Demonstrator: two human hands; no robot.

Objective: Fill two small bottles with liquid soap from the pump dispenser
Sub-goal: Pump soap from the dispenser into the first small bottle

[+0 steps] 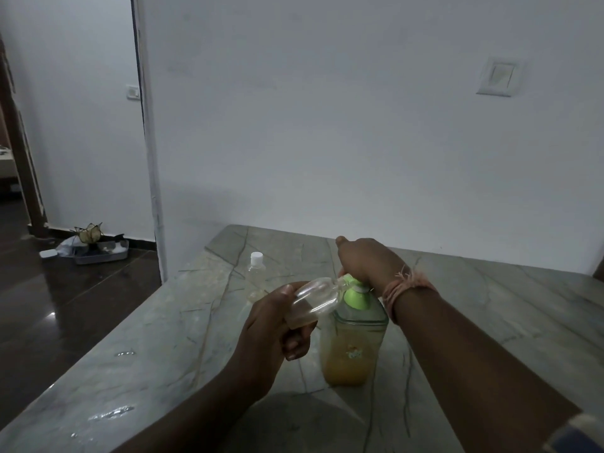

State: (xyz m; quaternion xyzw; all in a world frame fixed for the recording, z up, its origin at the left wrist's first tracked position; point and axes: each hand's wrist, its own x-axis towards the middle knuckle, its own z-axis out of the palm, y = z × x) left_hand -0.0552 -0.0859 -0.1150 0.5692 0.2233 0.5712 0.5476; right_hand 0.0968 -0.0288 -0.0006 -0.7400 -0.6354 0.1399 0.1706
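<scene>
Far left of both hands, on the dark floor by the wall, sits a tray (101, 255) of small clutter. Beyond the left hand (271, 335), a capped bottle (256, 273) stands upright on the stone counter (490, 322), clear and apparently nearly empty. The left hand is closed around the base of a second clear bottle (315, 297), tilted so its open mouth meets the green nozzle just under the right hand; a little amber liquid pools at its lower end by the fingers. The dispenser (353, 341) stands between the two forearms, about half full of orange soap. The right hand (366, 263) is curled over the green pump head, palm down, pressing on it. A frayed thread band (405, 287) circles the right wrist.
</scene>
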